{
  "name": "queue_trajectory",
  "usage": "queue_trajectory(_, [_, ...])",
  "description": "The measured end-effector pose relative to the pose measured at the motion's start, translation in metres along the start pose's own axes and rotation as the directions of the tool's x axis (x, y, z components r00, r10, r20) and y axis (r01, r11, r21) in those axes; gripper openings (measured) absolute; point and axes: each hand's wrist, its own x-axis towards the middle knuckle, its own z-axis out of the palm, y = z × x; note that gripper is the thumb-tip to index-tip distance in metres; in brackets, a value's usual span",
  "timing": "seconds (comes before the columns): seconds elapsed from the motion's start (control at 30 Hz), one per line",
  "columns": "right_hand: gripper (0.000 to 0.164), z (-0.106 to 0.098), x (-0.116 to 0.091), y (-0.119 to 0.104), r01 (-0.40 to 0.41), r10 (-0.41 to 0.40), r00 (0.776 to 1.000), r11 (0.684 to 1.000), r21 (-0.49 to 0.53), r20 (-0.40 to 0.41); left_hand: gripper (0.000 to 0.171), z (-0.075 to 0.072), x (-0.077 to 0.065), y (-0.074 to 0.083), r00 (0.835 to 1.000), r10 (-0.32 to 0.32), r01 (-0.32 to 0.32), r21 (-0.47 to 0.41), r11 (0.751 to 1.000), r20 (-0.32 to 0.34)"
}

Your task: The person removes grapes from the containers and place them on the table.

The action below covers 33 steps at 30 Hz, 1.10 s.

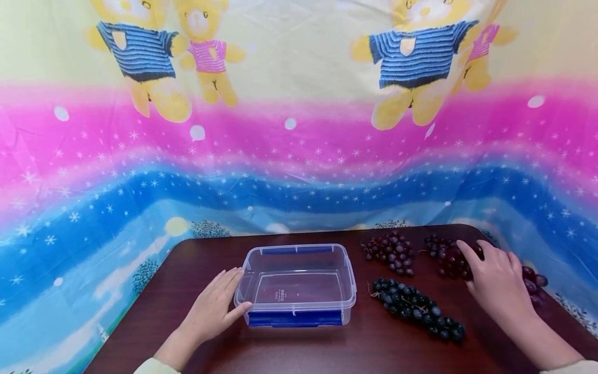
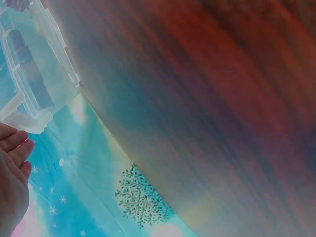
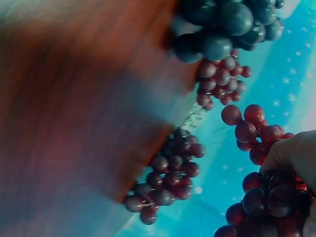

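A clear plastic food container [image 1: 299, 306] with blue side clips stands on the table, its lid off. Against its left side rests my left hand [image 1: 207, 306], fingers nearly straight and the thumb by the front corner; the left wrist view shows the fingers [image 2: 17, 148] beside the container [image 2: 59, 91]. My right hand [image 1: 502, 283] grips a bunch of red grapes [image 3: 254, 128], whose berries stick out on both sides of the hand. Part of that bunch is hidden behind the fingers. Close behind lies a smaller dark red bunch [image 1: 434, 244].
To the right of the container lie a black grape bunch [image 1: 418, 309] and, farther back, a purplish-red bunch [image 1: 390, 252]. The dark brown table [image 1: 196, 265] ends at a printed cloth [image 1: 289, 161] with bears and snowflakes, which hangs around its back and sides.
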Motion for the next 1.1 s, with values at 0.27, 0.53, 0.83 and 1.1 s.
queue_trajectory(0.27, [0.08,0.011,-0.013,0.013,-0.066,0.066,0.993,0.998,-0.003,0.101,0.072,0.0,0.0,0.001,1.0,-0.004,0.004,0.001,1.0,0.01])
queue_trajectory(0.53, [0.079,0.018,-0.022,0.02,-0.105,0.107,0.97,0.994,-0.022,0.218,0.072,-0.002,0.001,0.001,1.0,0.005,-0.005,0.008,1.0,0.022])
queue_trajectory(0.83, [0.076,0.021,-0.027,0.023,-0.139,0.138,0.939,0.99,-0.022,0.316,0.072,-0.001,0.002,0.001,1.0,-0.005,0.005,0.003,1.0,0.018])
queue_trajectory(1.1, [0.076,0.02,-0.028,0.028,-0.189,0.184,0.898,0.982,-0.027,0.399,0.072,-0.001,0.003,0.001,1.0,0.018,-0.018,0.002,1.0,0.007])
